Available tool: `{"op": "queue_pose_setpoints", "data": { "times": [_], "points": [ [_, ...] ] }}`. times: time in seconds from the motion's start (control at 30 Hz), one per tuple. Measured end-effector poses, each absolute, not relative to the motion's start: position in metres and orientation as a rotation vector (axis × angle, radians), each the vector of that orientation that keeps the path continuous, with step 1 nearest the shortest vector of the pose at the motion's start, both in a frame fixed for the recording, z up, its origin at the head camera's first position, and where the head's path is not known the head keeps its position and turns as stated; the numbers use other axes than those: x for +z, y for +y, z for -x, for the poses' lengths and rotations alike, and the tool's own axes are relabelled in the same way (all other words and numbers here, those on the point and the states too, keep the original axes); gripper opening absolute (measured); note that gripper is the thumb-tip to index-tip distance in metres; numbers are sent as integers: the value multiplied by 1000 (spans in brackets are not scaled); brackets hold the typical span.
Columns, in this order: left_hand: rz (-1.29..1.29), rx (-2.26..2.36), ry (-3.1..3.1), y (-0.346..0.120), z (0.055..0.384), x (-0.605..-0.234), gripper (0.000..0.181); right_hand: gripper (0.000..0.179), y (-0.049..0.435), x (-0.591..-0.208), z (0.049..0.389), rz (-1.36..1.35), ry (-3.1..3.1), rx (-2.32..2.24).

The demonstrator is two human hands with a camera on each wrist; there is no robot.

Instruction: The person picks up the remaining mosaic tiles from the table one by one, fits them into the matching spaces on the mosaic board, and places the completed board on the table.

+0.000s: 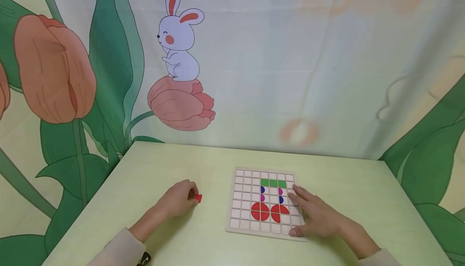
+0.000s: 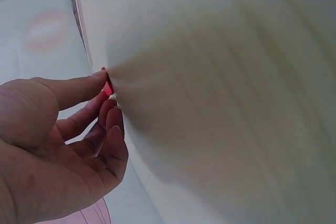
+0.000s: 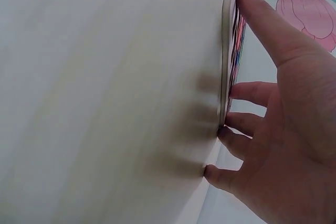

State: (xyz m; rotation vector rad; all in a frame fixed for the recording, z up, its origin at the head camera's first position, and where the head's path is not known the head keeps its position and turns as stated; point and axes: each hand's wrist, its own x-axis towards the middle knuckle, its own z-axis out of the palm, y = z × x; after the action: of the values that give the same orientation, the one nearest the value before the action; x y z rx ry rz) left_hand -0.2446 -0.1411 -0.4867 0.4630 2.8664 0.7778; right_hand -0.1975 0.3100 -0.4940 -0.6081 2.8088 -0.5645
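Note:
Left of the board, my left hand pinches a small red piece between thumb and fingers, just above or at the tabletop. The left wrist view shows the same red piece edge-on at the fingertips; its full shape is hidden. A square white grid board lies flat to the right. My right hand rests along the board's right side with fingers spread, the thumb on its near right corner. On the board are a row of green squares, blue and magenta half-rounds, a full red circle and three red quarters.
The pale yellow-green table carries the board, with its back edge against a printed cloth showing a rabbit and tulips. A dark object, partly cut off, shows beside the left sleeve.

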Motion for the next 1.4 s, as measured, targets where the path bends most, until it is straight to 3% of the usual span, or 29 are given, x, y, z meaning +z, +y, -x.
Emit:
{"op": "queue_pose_setpoints", "data": {
  "times": [0.33, 0.57, 0.9, 1.4],
  "points": [
    [-470, 881, 2789, -145, 248, -488, 19, 117, 309, -493, 196, 605, 2809, -556],
    [-626, 915, 2783, -134, 250, -484, 13, 117, 310, -493, 196, 616, 2812, -549],
    [-885, 976, 2740, -72, 252, -467, 14, 117, 311, -495, 198, 606, 2809, -551],
    [-960, 1040, 2560, 1, 249, -471, 7, 116, 309, -492, 196, 606, 2806, -565]
  ]
}}
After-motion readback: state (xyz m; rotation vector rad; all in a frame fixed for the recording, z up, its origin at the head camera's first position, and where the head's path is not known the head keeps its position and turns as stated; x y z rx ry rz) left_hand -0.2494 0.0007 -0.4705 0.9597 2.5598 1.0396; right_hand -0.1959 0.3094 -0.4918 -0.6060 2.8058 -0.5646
